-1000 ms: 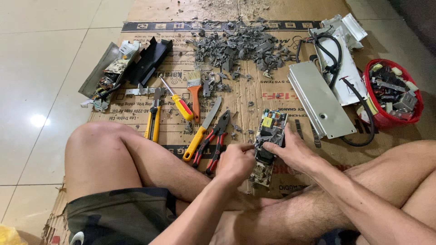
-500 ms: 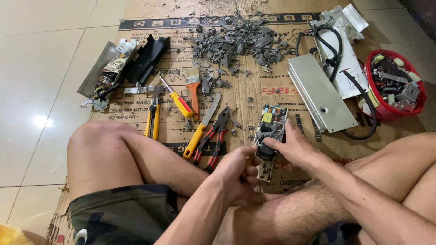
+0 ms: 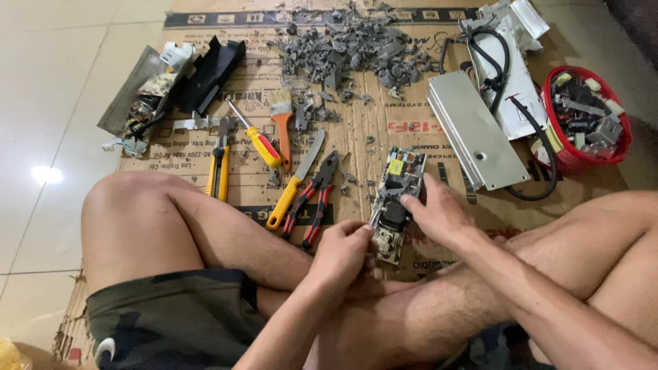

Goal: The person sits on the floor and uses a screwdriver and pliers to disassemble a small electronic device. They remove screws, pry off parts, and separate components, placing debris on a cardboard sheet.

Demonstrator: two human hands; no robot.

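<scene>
Green and brown, the circuit board (image 3: 396, 199) sits between both hands, just above the person's crossed legs and over the flat cardboard sheet (image 3: 384, 130) on the floor. The left hand (image 3: 340, 248) is at the near end of the board, with its fingers curled in and pinching the bottom edge. The right hand (image 3: 439, 212) holds the right side of the board, fingers close together, with one fingertip pressed on a dark part near the middle. Just left of the board lie red pliers (image 3: 317, 195) and a knife with a yellow handle (image 3: 295, 179). A bit farther off are a yellow and red screwdriver (image 3: 257, 137), a brush with an orange handle (image 3: 281, 123) and yellow pliers (image 3: 220, 161). A pile of grey broken bits (image 3: 349, 48) is at the far edge of the cardboard. To the right lie a silver metal cover (image 3: 476, 130), black cables (image 3: 541, 164) and a red bowl (image 3: 569, 159) full of small parts.
</scene>
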